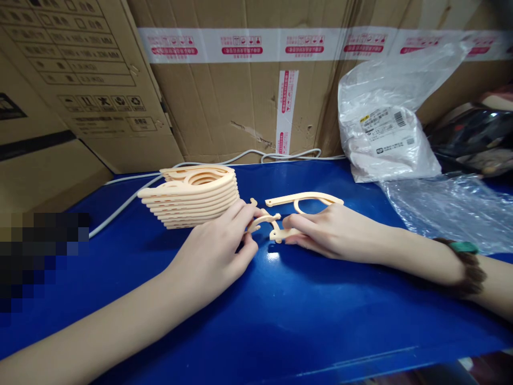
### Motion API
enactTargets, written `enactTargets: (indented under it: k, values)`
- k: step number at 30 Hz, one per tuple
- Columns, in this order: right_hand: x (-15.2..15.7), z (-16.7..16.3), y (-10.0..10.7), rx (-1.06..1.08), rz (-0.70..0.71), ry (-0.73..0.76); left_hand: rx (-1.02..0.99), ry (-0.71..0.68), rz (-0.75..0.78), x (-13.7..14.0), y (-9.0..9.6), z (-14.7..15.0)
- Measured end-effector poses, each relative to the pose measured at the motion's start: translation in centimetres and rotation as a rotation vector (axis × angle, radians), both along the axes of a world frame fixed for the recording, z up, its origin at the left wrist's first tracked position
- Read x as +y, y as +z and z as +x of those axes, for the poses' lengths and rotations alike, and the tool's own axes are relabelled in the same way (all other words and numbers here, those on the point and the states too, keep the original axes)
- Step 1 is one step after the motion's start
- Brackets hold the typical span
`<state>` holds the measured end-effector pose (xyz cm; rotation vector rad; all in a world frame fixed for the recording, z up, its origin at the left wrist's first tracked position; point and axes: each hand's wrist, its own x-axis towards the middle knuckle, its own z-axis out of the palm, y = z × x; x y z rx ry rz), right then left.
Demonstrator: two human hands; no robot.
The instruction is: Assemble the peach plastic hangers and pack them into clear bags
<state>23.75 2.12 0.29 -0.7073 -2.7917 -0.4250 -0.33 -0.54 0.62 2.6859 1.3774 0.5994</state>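
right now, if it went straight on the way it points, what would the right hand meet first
The right hand would probably meet the curved plastic piece at the left hand first; depth is unclear.

A broad stretch of blue surface (288, 321) lies open on the near side, between the forearms; a cream stack (188, 203) blocks the way beyond the left hand (220, 240); a narrow lane runs between it and a loose cream piece (308, 197) behind the right hand (340, 230); cardboard (240, 96) walls the back, a plastic bag (390, 136) the far right.
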Motion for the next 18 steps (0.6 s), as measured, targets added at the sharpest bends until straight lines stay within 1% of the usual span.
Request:
enactTargets:
  k: [4, 12, 15, 18]
  values:
    - [0.00, 0.10, -0.08, -0.015, -0.037, -0.030, 0.029, 0.014, 0.038, -0.01, 0.16, 0.11]
    - [-0.35, -0.01, 0.31, 0.009, -0.208, -0.054, 0.006, 0.013, 0.015, -0.11, 0.39, 0.03]
    - [-0.41, -0.11, 0.34, 0.009, -0.225, -0.041, 0.015, 0.027, 0.041, -0.26, 0.52, 0.11]
    - [-0.36, -0.17, 0.29, -0.004, -0.199, -0.037, 0.035, 0.037, 0.052, -0.36, 0.60, 0.20]
